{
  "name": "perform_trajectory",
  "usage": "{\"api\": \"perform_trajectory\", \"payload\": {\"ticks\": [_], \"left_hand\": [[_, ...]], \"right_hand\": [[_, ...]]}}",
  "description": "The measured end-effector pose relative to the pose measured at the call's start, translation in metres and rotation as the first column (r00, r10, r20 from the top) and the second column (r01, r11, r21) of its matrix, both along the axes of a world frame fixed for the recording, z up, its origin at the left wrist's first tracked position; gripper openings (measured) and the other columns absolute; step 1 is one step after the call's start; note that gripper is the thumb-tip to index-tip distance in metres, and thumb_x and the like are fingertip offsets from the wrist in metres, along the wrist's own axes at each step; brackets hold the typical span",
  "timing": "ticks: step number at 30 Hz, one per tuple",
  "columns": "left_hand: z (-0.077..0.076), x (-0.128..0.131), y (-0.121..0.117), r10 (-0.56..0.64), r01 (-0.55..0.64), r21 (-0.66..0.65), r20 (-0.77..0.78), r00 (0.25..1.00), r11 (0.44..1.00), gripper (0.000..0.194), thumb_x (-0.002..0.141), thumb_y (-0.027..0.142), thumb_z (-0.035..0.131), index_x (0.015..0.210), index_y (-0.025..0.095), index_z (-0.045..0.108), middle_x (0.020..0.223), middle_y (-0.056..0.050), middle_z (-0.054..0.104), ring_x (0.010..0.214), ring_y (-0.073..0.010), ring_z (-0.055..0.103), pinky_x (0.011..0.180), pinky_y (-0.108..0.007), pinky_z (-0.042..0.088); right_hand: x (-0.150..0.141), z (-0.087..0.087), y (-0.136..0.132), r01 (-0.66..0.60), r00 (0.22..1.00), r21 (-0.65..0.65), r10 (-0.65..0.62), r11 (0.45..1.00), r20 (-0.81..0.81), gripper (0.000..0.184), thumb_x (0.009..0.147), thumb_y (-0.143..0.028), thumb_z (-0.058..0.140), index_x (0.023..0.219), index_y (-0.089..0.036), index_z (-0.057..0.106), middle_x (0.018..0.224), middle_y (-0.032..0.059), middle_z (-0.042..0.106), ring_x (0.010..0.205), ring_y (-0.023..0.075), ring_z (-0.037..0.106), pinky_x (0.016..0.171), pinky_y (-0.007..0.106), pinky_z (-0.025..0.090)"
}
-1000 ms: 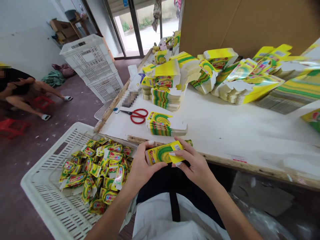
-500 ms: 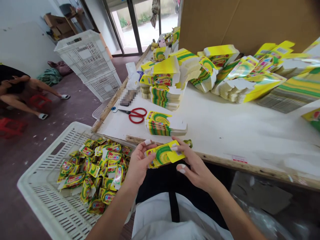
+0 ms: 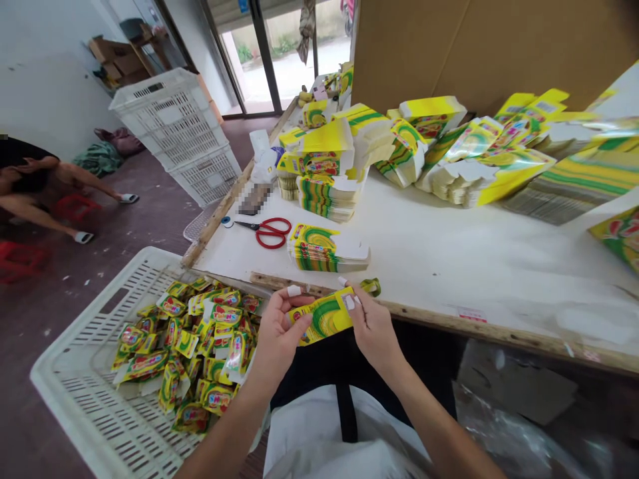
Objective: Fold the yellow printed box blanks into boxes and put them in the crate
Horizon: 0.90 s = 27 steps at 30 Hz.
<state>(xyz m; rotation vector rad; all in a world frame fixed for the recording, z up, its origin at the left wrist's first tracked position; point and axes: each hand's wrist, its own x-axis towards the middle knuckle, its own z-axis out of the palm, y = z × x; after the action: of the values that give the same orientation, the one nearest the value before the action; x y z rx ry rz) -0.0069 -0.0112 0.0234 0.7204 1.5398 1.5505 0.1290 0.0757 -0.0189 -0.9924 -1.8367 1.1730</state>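
A small yellow and green printed carton [image 3: 327, 317] is held between both hands in front of the table edge. My left hand [image 3: 280, 326] grips its left end, thumb across the front face. At the right end, my right hand [image 3: 372, 319] pinches the carton by its end flap. White tape wraps several fingertips. Just beyond the hands, a stack of flat cartons [image 3: 324, 247] lies on the white table [image 3: 414, 266]. A small green item [image 3: 371, 287] rests at the table edge behind my right hand.
Red-handled scissors [image 3: 273, 233] lie left of the stack. A white plastic crate [image 3: 74, 372] with many filled cartons [image 3: 219, 339] stands at my left. More carton stacks [image 3: 329, 196] line the table's back. A person [image 3: 34, 173] sits at far left, near stacked crates [image 3: 172, 133].
My right hand has closed on the carton's right end, and the flap that stuck out there is now folded in or covered by the fingers. The view has shifted slightly.
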Motion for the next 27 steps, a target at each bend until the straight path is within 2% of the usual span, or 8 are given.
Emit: {"api": "perform_trajectory", "payload": {"ticks": [4, 7, 10, 14, 16, 20, 24, 27], "left_hand": [[0.002, -0.016, -0.008, 0.069, -0.075, -0.039, -0.13, 0.989, 0.996, 0.041, 0.072, 0.03, 0.073, 0.105, 0.02, 0.052, 0.095, -0.005, 0.067, 0.089, -0.018, 0.066, 0.08, -0.03, 0.053], [0.013, -0.057, -0.024, 0.163, -0.201, -0.066, -0.376, 0.912, 0.977, 0.036, 0.073, 0.036, 0.068, 0.101, 0.02, 0.054, 0.088, -0.004, 0.067, 0.079, -0.0194, 0.065, 0.075, -0.033, 0.053], [0.021, -0.109, -0.05, 0.123, -0.427, -0.168, -0.809, 0.575, 0.888, 0.028, 0.075, 0.039, 0.061, 0.096, 0.021, 0.058, 0.083, -0.006, 0.068, 0.083, -0.0275, 0.064, 0.084, -0.045, 0.05], [0.012, -0.145, -0.076, -0.251, -0.568, -0.374, -0.925, 0.286, 0.733, 0.031, 0.081, 0.042, 0.051, 0.096, 0.02, 0.065, 0.105, -0.018, 0.068, 0.116, -0.0459, 0.049, 0.095, -0.068, 0.033], [0.002, -0.142, -0.075, -0.229, -0.512, -0.381, -0.913, 0.337, 0.77, 0.027, 0.077, 0.041, 0.056, 0.093, 0.022, 0.067, 0.116, -0.016, 0.065, 0.125, -0.0459, 0.042, 0.1, -0.069, 0.027], [-0.016, -0.114, -0.051, -0.098, -0.19, -0.296, -0.738, 0.668, 0.936, 0.027, 0.066, 0.038, 0.07, 0.088, 0.023, 0.068, 0.106, -0.011, 0.07, 0.115, -0.0379, 0.054, 0.105, -0.057, 0.032], [-0.026, -0.077, -0.022, -0.137, 0.009, -0.221, -0.57, 0.81, 0.975, 0.043, 0.074, 0.044, 0.068, 0.109, 0.021, 0.063, 0.112, -0.012, 0.069, 0.104, -0.0288, 0.063, 0.093, -0.045, 0.048], [-0.025, -0.045, -0.002, -0.051, 0.066, 0.107, -0.134, 0.99, 0.992, 0.057, 0.072, 0.052, 0.073, 0.117, 0.021, 0.058, 0.12, -0.013, 0.065, 0.109, -0.0275, 0.061, 0.088, -0.039, 0.052]], "right_hand": [[-0.015, 0.005, -0.003, -0.092, 0.996, 0.028, 0.091, 0.995, 0.008, 0.042, 0.093, -0.028, 0.037, 0.127, -0.018, 0.059, 0.099, 0.0107, 0.073, 0.082, 0.0242, 0.069, 0.073, 0.035, 0.056], [-0.026, 0.014, 0.011, -0.165, 0.985, 0.056, 0.167, 0.985, -0.039, 0.045, 0.092, -0.025, 0.04, 0.135, -0.017, 0.048, 0.105, 0.0106, 0.071, 0.083, 0.0217, 0.069, 0.076, 0.035, 0.056], [-0.037, 0.023, 0.042, -0.009, 0.997, 0.204, -0.007, 0.979, 0.079, 0.043, 0.087, -0.018, 0.047, 0.13, -0.015, 0.048, 0.108, 0.0125, 0.067, 0.091, 0.0237, 0.066, 0.084, 0.039, 0.054], [-0.054, 0.023, 0.08, 0.067, 0.965, 0.267, -0.13, 0.961, 0.228, 0.041, 0.078, -0.007, 0.054, 0.119, -0.014, 0.055, 0.108, 0.0167, 0.065, 0.104, 0.0345, 0.056, 0.092, 0.054, 0.045], [-0.062, 0.019, 0.088, 0.057, 0.951, 0.26, -0.132, 0.964, 0.279, 0.039, 0.075, -0.002, 0.056, 0.112, -0.014, 0.058, 0.103, 0.0179, 0.065, 0.102, 0.0367, 0.055, 0.092, 0.057, 0.042], [-0.068, 0.016, 0.09, 0.057, 0.945, 0.243, -0.131, 0.968, 0.299, 0.035, 0.074, 0.003, 0.053, 0.104, -0.015, 0.057, 0.104, 0.0193, 0.062, 0.103, 0.0373, 0.054, 0.092, 0.058, 0.04], [-0.063, 0.021, 0.078, 0.051, 0.977, 0.197, -0.089, 0.979, 0.191, 0.044, 0.071, 0.002, 0.053, 0.111, -0.016, 0.046, 0.099, 0.0136, 0.061, 0.099, 0.032, 0.057, 0.088, 0.053, 0.045], [-0.056, 0.022, 0.048, -0.032, 0.998, 0.132, 0.023, 0.991, 0.065, 0.051, 0.071, -0.002, 0.056, 0.114, -0.021, 0.035, 0.086, 0.0025, 0.06, 0.078, 0.0204, 0.062, 0.071, 0.036, 0.053]]}}
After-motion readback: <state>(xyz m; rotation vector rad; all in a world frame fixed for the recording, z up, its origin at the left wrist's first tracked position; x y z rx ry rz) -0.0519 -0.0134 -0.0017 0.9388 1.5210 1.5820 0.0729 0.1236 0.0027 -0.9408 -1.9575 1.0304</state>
